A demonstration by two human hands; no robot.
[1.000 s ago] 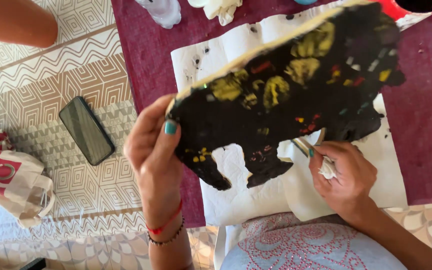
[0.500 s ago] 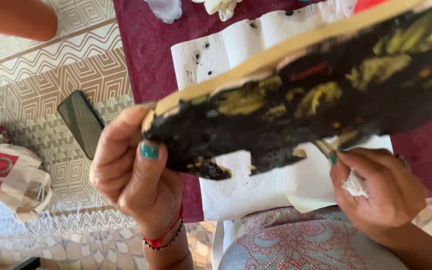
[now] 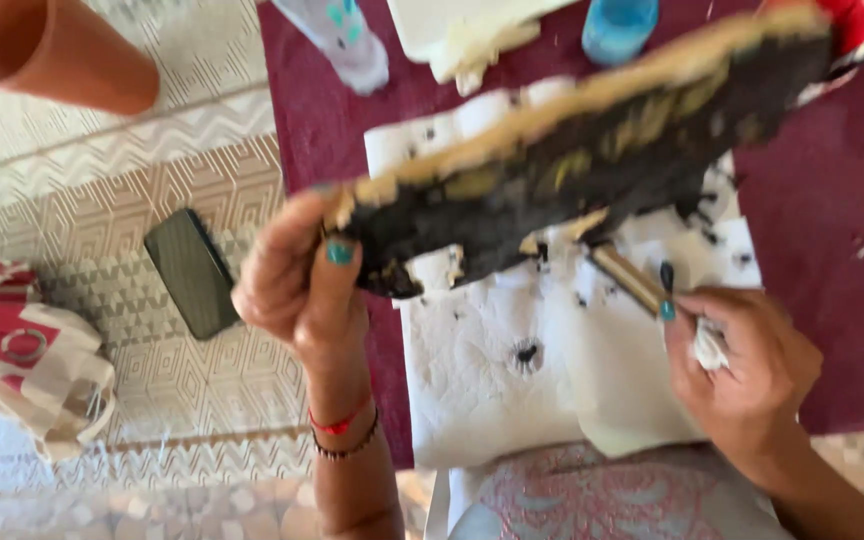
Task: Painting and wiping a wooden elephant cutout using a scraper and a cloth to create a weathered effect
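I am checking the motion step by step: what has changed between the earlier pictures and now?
The left hand has tipped the black painted piece further up, so mostly its pale edge shows now instead of the yellow-dabbed face. The right hand moved its brush to the lower edge. Both grips stayed as they were; the phone and the spotted white paper stayed put.

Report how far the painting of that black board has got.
Done: the board's face is mostly black with yellow patches, and the white paper under it carries black spatter. In hand: the left hand tilts the board by its end, while the right hand holds a brush at its lower edge, with a white wad. Left: the pale upper edge appears bare.
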